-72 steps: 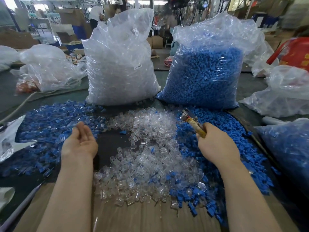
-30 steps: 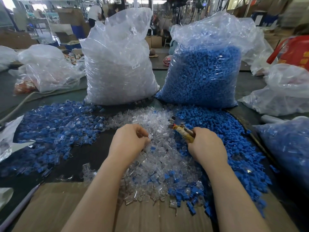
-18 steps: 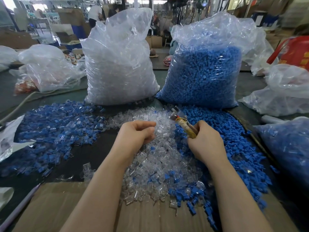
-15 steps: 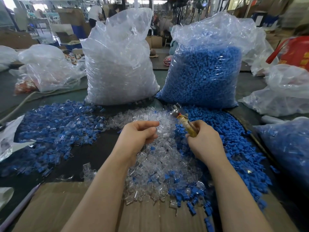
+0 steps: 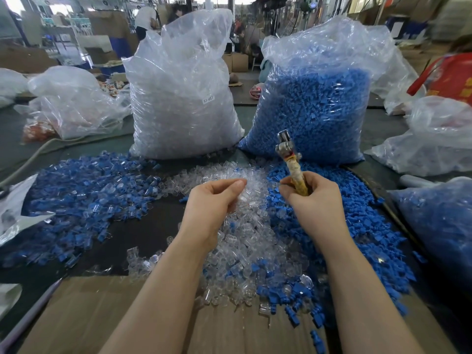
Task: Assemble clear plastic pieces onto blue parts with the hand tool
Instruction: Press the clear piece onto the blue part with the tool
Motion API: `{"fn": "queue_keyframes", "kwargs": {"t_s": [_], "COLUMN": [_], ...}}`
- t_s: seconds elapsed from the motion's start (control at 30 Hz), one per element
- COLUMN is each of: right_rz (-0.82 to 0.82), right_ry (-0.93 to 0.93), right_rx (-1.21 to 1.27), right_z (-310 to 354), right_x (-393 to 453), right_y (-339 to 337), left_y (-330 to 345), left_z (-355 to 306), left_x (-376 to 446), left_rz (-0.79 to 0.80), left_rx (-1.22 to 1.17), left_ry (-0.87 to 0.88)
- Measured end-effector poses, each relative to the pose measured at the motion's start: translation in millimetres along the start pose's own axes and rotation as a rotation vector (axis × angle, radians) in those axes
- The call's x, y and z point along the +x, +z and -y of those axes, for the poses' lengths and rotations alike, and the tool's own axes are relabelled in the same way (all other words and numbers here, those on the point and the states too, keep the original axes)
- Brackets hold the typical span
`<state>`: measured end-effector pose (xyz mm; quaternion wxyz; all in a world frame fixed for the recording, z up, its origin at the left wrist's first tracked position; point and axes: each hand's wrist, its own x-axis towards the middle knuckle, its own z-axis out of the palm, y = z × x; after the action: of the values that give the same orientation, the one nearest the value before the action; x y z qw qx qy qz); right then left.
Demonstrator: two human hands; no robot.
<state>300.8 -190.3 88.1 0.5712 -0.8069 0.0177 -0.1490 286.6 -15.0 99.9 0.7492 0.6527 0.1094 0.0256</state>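
1. Gripping is noted at the right hand (image 5: 316, 200), centre right of the frame: the fingers are curled round the wrapped handle of the hand tool (image 5: 291, 162), whose metal head is pointed upward.
2. The left hand (image 5: 214, 203), at centre, is held with fingers curled over the clear plastic pieces (image 5: 245, 241); whether a piece is pinched cannot be told.
3. The blue parts (image 5: 357, 226) are heaped at centre right.
4. Handling is judged as light, rigid and slippery; a fingertip pinch across the sides is advised.
5. Counted: one tool, two hands, one clear bag (image 5: 184, 98) and one blue bag (image 5: 314, 106) at upper centre; loose pieces beyond counting.
6. A mixed blue-and-clear pile (image 5: 84, 190) is spread at centre left.
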Motion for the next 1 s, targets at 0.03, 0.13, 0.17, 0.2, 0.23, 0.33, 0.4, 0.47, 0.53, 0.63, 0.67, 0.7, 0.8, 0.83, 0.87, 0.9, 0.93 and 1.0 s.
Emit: {"fn": "queue_keyframes", "kwargs": {"t_s": [0.03, 0.13, 0.17, 0.2, 0.23, 0.33, 0.4, 0.47, 0.53, 0.63, 0.67, 0.7, 0.8, 0.83, 0.87, 0.9, 0.93, 1.0], "right_rz": [0.015, 0.050, 0.059, 0.066, 0.071, 0.075, 0.051, 0.020, -0.007, -0.050, -0.060, -0.067, -0.069, -0.063, -0.052, -0.038, -0.025, -0.011], "right_ry": [-0.027, -0.109, -0.132, -0.152, -0.170, -0.207, -0.228, -0.240, -0.231, -0.227, -0.227, -0.227, -0.214, -0.205, -0.193, -0.182, -0.172, -0.154], "right_rx": [0.041, 0.144, 0.168, 0.186, 0.200, 0.225, 0.195, 0.157, 0.125, 0.097, 0.096, 0.095, 0.102, 0.107, 0.110, 0.110, 0.107, 0.102], "right_z": [3.4, 15.3, 18.8, 21.6, 23.7, 26.9, 26.8, 25.2, 23.1, 21.8, 22.1, 22.3, 22.7, 22.8, 22.7, 22.6, 22.5, 22.0], "right_x": [-1.5, -6.7, -8.4, -9.8, -11.2, -14.9, -15.9, -15.9, -16.0, -16.9, -16.9, -16.8, -16.4, -16.3, -16.3, -16.1, -15.8, -15.1], "right_y": [0.7, 4.7, 6.3, 7.9, 9.3, 14.2, 17.3, 19.5, 21.1, 22.3, 22.9, 23.2, 24.8, 25.3, 25.8, 25.9, 25.8, 25.3], "left_y": [1.7, 6.4, 7.9, 9.1, 10.4, 15.3, 18.7, 21.4, 23.2, 25.5, 26.3, 27.0, 28.6, 28.4, 28.0, 27.6, 27.2, 26.7], "left_z": [-0.4, -3.0, -3.4, -3.6, -3.7, -5.2, -6.3, -7.3, -7.6, -6.7, -6.3, -5.7, -2.9, -1.8, -0.5, 0.6, 1.7, 3.5], "left_x": [-0.7, -3.8, -5.0, -6.0, -7.1, -11.4, -13.5, -15.5, -17.2, -19.3, -19.8, -20.2, -20.8, -20.6, -20.2, -19.7, -19.1, -18.5], "left_rz": [-0.019, -0.044, -0.040, -0.034, -0.028, -0.023, -0.023, -0.019, -0.019, -0.024, -0.030, -0.039, -0.081, -0.095, -0.109, -0.120, -0.130, -0.150], "left_rx": [-0.055, -0.217, -0.236, -0.241, -0.238, -0.211, -0.210, -0.229, -0.241, -0.228, -0.211, -0.186, -0.083, -0.050, -0.016, 0.019, 0.051, 0.111], "left_ry": [-0.002, 0.006, 0.017, 0.027, 0.036, 0.063, 0.080, 0.092, 0.107, 0.151, 0.177, 0.209, 0.324, 0.358, 0.388, 0.415, 0.438, 0.483]}}
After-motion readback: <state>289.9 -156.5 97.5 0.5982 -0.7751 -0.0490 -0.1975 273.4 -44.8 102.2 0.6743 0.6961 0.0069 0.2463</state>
